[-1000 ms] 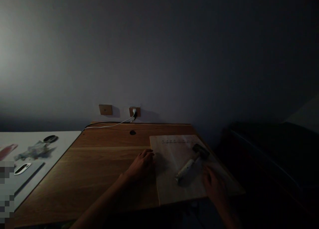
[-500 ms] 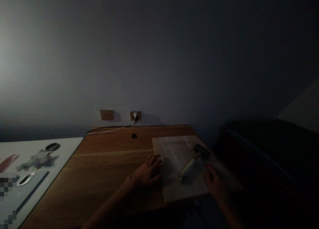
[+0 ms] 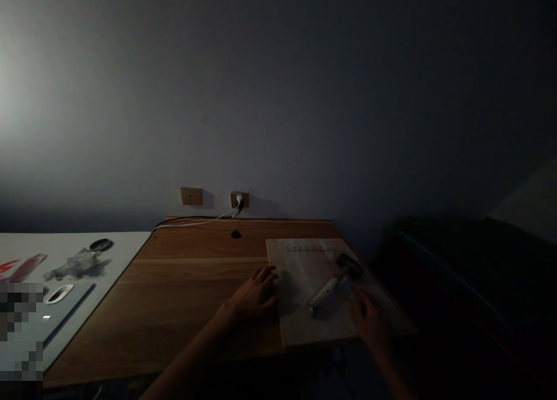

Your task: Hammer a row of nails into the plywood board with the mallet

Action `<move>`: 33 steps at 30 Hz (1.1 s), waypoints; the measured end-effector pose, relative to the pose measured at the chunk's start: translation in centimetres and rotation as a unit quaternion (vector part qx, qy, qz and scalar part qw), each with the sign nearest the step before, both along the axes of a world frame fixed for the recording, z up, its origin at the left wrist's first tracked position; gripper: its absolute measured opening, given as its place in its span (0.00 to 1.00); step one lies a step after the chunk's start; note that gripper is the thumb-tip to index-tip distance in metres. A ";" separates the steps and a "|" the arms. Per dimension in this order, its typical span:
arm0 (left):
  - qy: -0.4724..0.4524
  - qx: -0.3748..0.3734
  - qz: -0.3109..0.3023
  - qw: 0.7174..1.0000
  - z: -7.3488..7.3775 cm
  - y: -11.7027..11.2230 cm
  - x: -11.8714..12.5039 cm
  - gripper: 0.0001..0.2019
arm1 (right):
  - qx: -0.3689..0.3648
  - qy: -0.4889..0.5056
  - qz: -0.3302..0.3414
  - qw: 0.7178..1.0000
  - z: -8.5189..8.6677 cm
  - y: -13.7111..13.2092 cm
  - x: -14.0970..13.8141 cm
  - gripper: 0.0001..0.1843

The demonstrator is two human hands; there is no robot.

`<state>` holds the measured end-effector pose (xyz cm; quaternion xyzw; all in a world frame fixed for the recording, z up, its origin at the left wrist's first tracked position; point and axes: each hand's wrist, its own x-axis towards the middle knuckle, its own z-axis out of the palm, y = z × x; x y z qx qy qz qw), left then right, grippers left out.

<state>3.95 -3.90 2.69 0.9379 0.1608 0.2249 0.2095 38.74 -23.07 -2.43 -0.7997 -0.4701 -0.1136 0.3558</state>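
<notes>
A pale wooden board [image 3: 300, 324] lies on the brown table. On it rests a hammer [image 3: 324, 292] with a dark, blocky head and a light handle, tilted with its head toward the back right. My left hand [image 3: 256, 295] rests on the table with its fingers spread, fingertips at the board's left edge, holding nothing. Just right of the hammer, my right hand [image 3: 372, 319] lies over the board, fingers loosely apart and nothing visible in them; the dim light hides detail. Along the board's back runs a row of small upright nails [image 3: 308, 249].
A white table [image 3: 134, 243] adjoins on the left, bearing a grey scale-like device [image 3: 69, 310], a crumpled clear bag [image 3: 82, 263], a black ring-shaped item [image 3: 101, 245] and a red-and-white packet [image 3: 26, 267]. Cables run to a wall socket [image 3: 239, 200]. Dark furniture [image 3: 456, 260] stands at right.
The view has shifted a little, bringing more of the left table into sight. Both hands stay in nearly the same places; the hammer and board show no clear movement.
</notes>
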 end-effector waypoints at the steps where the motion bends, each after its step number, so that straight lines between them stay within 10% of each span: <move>1: 0.000 0.001 0.006 1.000 0.0 0.0 0.0 0.20 | -0.001 -0.002 0.001 1.000 -0.1 0.0 0.0 0.26; 33: -0.013 0.023 0.018 0.999 0.3 -1.3 -2.0 0.17 | -0.050 0.034 -0.054 0.997 -0.8 -0.7 0.4 0.31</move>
